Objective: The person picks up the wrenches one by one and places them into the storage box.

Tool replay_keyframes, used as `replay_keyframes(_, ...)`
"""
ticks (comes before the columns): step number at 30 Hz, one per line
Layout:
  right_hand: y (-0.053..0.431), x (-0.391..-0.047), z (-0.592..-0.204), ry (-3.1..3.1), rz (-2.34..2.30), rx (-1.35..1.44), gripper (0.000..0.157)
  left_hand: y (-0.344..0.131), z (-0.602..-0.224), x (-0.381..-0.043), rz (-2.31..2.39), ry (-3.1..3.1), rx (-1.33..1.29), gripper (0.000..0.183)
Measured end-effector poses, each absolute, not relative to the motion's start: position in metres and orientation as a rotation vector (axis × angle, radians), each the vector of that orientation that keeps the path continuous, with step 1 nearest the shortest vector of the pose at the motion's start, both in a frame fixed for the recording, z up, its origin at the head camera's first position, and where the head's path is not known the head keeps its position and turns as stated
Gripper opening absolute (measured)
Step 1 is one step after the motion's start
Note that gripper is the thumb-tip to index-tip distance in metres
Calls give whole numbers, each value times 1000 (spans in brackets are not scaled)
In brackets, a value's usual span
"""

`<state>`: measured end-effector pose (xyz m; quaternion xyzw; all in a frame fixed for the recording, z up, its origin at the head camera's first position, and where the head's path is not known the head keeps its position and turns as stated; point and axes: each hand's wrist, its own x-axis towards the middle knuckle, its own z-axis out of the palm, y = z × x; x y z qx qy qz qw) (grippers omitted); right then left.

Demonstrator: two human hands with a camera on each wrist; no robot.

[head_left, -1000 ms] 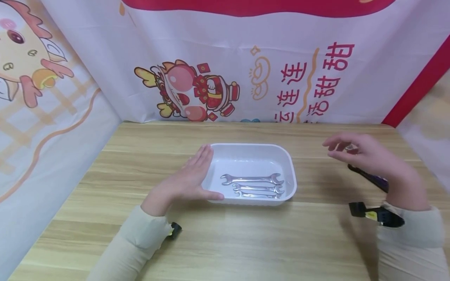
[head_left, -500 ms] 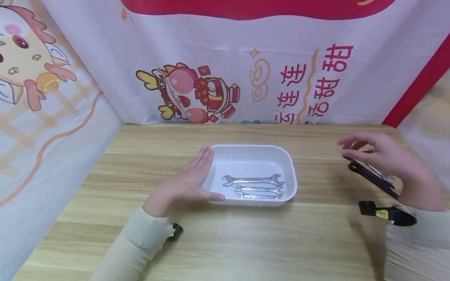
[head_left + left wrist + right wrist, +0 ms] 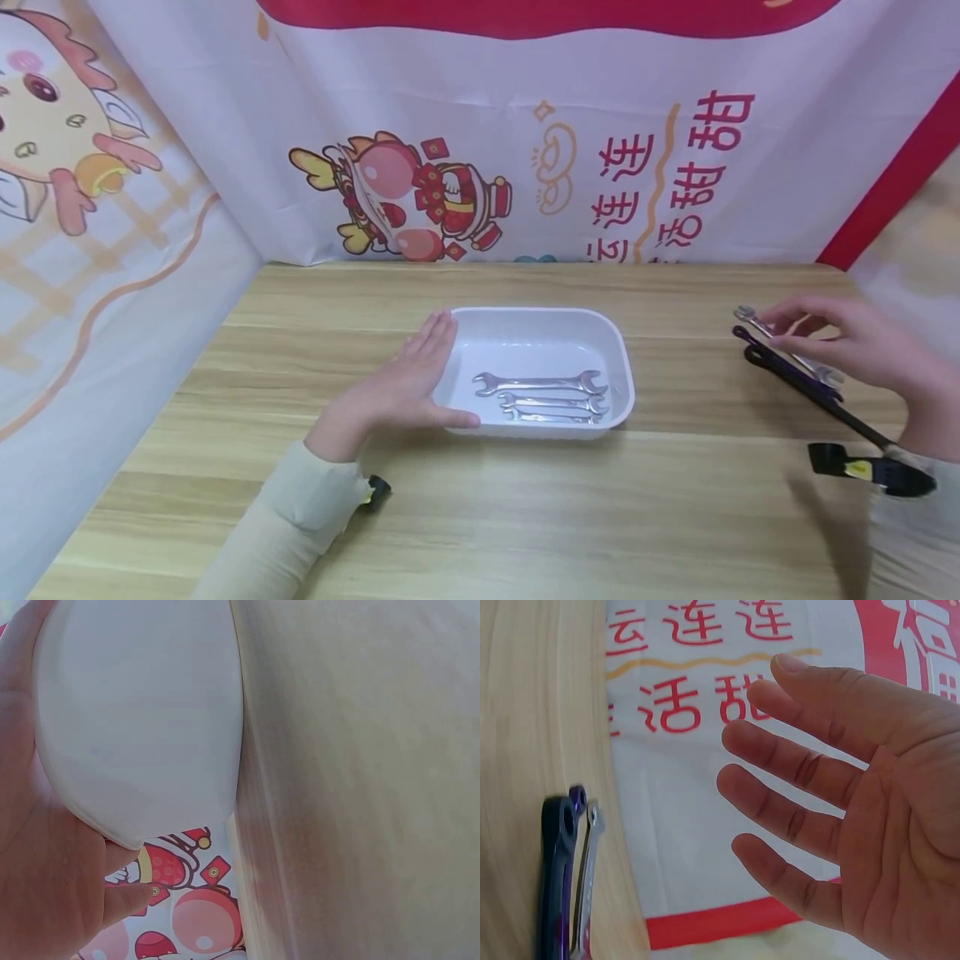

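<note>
Head view: the table (image 3: 540,517) spans the bottom centre, nearest the camera. Mid-frame, the left hand (image 3: 397,396) rests along the left end of a white tray (image 3: 525,432), fingers straight, thumb at the near rim; three wrenches (image 3: 538,385) lie inside, lower right. Wood separates the tray's right wall from a black wrench (image 3: 859,422), a purple wrench (image 3: 823,387) and a silver wrench (image 3: 762,327), slanting side by side at right. Above these hangs the right hand (image 3: 862,343), fingers slightly bent and apart. Beyond, the table's back edge meets a printed cloth (image 3: 570,100).
</note>
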<state>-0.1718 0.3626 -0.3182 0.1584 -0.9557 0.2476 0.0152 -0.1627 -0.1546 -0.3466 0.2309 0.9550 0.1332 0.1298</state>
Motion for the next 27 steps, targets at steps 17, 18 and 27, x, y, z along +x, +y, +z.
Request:
replay_keyframes(17, 397, -174, -336, -3261, 637, 330, 34, -154, -345, -163, 394, 2765, 662, 134)
replay_keyframes(18, 398, -175, -336, -3281, 632, 324, 35, -154, -345, -163, 390, 2765, 661, 134)
replay_keyframes(27, 407, -179, -345, -3393, 569, 319, 37, -154, -346, -163, 387, 2770, 656, 135)
